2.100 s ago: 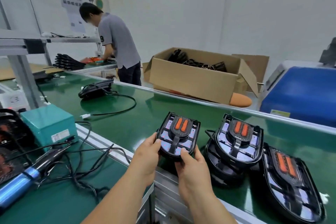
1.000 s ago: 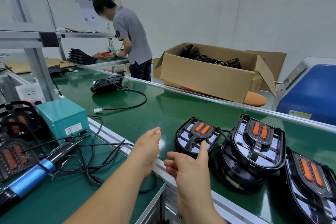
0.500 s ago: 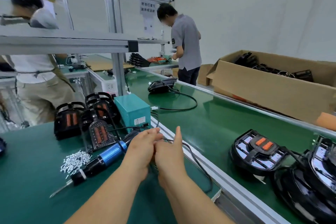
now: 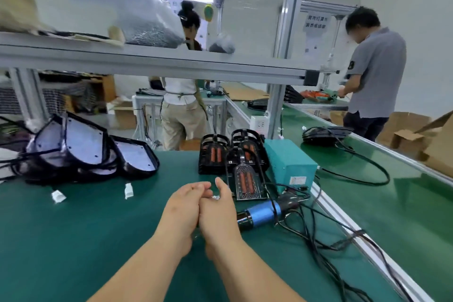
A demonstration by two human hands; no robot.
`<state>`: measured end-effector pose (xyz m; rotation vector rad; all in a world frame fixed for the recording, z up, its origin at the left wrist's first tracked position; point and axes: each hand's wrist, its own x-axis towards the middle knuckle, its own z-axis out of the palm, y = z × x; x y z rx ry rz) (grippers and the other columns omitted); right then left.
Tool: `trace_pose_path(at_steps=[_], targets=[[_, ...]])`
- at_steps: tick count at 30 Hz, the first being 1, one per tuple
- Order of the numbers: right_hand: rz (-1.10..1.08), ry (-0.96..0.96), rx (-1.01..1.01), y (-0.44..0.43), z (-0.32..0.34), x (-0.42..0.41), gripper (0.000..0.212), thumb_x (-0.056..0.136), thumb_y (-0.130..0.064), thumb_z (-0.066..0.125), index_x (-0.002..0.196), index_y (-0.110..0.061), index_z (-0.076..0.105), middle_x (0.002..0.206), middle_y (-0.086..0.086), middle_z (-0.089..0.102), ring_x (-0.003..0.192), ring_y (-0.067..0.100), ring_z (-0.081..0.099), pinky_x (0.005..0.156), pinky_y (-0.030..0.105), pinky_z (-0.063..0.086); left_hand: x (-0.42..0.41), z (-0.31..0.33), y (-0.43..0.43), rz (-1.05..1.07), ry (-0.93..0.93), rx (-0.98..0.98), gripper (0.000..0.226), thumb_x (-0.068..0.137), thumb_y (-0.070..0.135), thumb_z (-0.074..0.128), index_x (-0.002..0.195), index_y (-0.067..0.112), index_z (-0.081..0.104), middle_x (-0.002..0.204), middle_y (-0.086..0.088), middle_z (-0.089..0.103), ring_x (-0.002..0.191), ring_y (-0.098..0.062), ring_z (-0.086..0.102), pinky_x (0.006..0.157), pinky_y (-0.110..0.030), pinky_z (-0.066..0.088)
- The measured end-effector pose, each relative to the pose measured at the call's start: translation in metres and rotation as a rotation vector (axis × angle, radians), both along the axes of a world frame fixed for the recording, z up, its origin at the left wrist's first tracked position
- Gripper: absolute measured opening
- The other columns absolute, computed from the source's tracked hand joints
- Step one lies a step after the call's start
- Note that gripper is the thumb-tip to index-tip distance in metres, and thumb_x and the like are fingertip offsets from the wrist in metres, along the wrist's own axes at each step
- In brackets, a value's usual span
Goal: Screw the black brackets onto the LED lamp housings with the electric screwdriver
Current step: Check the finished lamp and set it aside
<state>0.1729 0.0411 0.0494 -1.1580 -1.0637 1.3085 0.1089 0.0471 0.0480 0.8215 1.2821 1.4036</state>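
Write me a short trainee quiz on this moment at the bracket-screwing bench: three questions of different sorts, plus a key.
1. True or false: the electric screwdriver is being held upright, in use.
2. Short answer: how many black brackets sit just left of the teal box?
3. Multiple choice: where are the lamp housings? A) piled at the left of the green mat; B) on top of the teal box; C) under the electric screwdriver.

Key: 1 false, it lies flat on the green mat; 2 three; 3 A.
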Motion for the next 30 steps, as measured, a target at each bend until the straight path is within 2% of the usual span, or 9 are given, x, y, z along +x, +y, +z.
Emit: trace_pose_path(at_steps=[3, 5, 9, 11, 16, 19, 23, 27, 30], targets=[[0.09, -0.033, -0.014, 0.001, -0.005, -0.032, 0.065, 0.091, -0.01, 0.055, 0.149, -0.031, 0.033, 0.116, 0.002, 0.068, 0.104, 0.015, 0.066, 0.091, 0.03, 0.055, -0.032, -0.006, -0.004, 0.076, 0.005, -0.014, 0.021, 0.101, 0.017, 0.05, 0.097, 0.016, 0.071, 0.097, -0.002, 0.071, 0.098, -0.024, 0.065, 0.091, -0.042, 0.051], [0.129, -0.084, -0.024, 0.004, -0.01, -0.05, 0.064, 0.09, -0.013, 0.056, 0.148, -0.03, 0.035, 0.12, 0.001, 0.065, 0.107, 0.015, 0.065, 0.096, 0.034, 0.054, -0.05, -0.011, -0.007, 0.123, -0.009, -0.025, 0.022, 0.1, 0.016, 0.05, 0.094, 0.016, 0.071, 0.094, -0.002, 0.071, 0.095, -0.025, 0.066, 0.091, -0.042, 0.051], [0.218, -0.146, -0.04, 0.004, -0.026, -0.08, 0.056, 0.091, -0.013, 0.054, 0.143, -0.03, 0.042, 0.112, -0.012, 0.062, 0.095, -0.001, 0.061, 0.069, 0.011, 0.049, -0.084, -0.03, -0.011, 0.206, 0.062, -0.035, 0.022, 0.099, 0.016, 0.051, 0.093, 0.016, 0.072, 0.096, -0.003, 0.074, 0.094, -0.021, 0.069, 0.087, -0.038, 0.053], [0.21, -0.216, 0.009, 0.003, -0.036, -0.089, 0.049, 0.093, -0.013, 0.053, 0.14, -0.028, 0.047, 0.109, -0.014, 0.061, 0.095, -0.005, 0.06, 0.073, 0.008, 0.048, -0.096, -0.04, -0.011, 0.194, 0.042, -0.023, 0.021, 0.1, 0.016, 0.052, 0.095, 0.014, 0.072, 0.097, -0.008, 0.075, 0.093, -0.023, 0.071, 0.085, -0.038, 0.055], [0.158, -0.248, 0.058, 0.007, -0.045, -0.091, 0.036, 0.096, -0.013, 0.057, 0.127, -0.03, 0.054, 0.105, -0.014, 0.067, 0.097, -0.002, 0.065, 0.093, 0.022, 0.052, -0.104, -0.053, 0.001, 0.093, 0.008, 0.016, 0.017, 0.098, 0.016, 0.056, 0.093, 0.011, 0.071, 0.09, -0.014, 0.076, 0.084, -0.024, 0.073, 0.082, -0.04, 0.056], [0.157, -0.232, 0.02, 0.011, -0.045, -0.087, 0.038, 0.094, -0.01, 0.055, 0.122, -0.035, 0.052, 0.096, -0.004, 0.072, 0.087, 0.007, 0.069, 0.085, 0.028, 0.056, -0.103, -0.055, 0.012, 0.129, 0.079, 0.015, 0.014, 0.097, 0.018, 0.058, 0.09, 0.02, 0.07, 0.085, -0.004, 0.075, 0.083, -0.022, 0.073, 0.081, -0.037, 0.058], [0.193, -0.238, 0.034, 0.015, -0.05, -0.084, 0.053, 0.088, 0.001, 0.053, 0.125, -0.036, 0.044, 0.076, -0.002, 0.071, 0.066, 0.007, 0.065, 0.066, 0.021, 0.052, -0.115, -0.05, 0.037, 0.341, 0.364, 0.055, 0.012, 0.097, 0.022, 0.058, 0.092, 0.033, 0.062, 0.096, 0.013, 0.067, 0.088, 0.0, 0.061, 0.073, -0.016, 0.045], [0.217, -0.196, 0.037, 0.018, -0.057, -0.086, 0.059, 0.088, 0.009, 0.049, 0.118, -0.041, 0.044, 0.071, -0.001, 0.07, 0.062, 0.013, 0.068, 0.066, 0.026, 0.053, -0.134, -0.048, 0.066, 0.653, 0.448, 0.081, 0.021, 0.095, 0.024, 0.06, 0.116, 0.023, 0.058, 0.109, 0.004, 0.056, 0.09, -0.009, 0.054, 0.086, -0.028, 0.042], [0.229, -0.163, 0.04, 0.021, -0.061, -0.088, 0.056, 0.088, 0.011, 0.049, 0.11, -0.04, 0.049, 0.067, -0.002, 0.069, 0.058, 0.014, 0.067, 0.062, 0.024, 0.052, -0.141, -0.046, 0.084, 0.695, 0.44, 0.094, 0.037, 0.092, 0.03, 0.064, 0.127, 0.026, 0.053, 0.117, 0.004, 0.05, 0.094, -0.01, 0.053, 0.088, -0.028, 0.038]])
